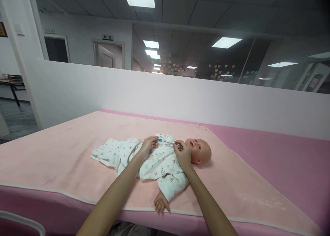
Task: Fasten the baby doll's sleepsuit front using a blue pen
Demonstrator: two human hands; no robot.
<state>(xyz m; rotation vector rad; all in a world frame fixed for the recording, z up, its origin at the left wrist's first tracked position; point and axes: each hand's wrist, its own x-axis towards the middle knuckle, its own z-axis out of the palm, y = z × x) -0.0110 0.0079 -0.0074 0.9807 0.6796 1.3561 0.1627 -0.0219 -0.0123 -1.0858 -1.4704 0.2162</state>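
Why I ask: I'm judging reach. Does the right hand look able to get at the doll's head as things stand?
Probably yes: the right hand is close beside the doll's head, with nothing visible between them, though it seems to pinch one end of a thin blue-ended stick.

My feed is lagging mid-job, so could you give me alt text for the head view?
A left hand and a right hand hold opposite ends of a thin stick, its blue end at the left, above a baby doll in white patterned clothes. The doll lies face up on a peach sheet, before a low white wall.
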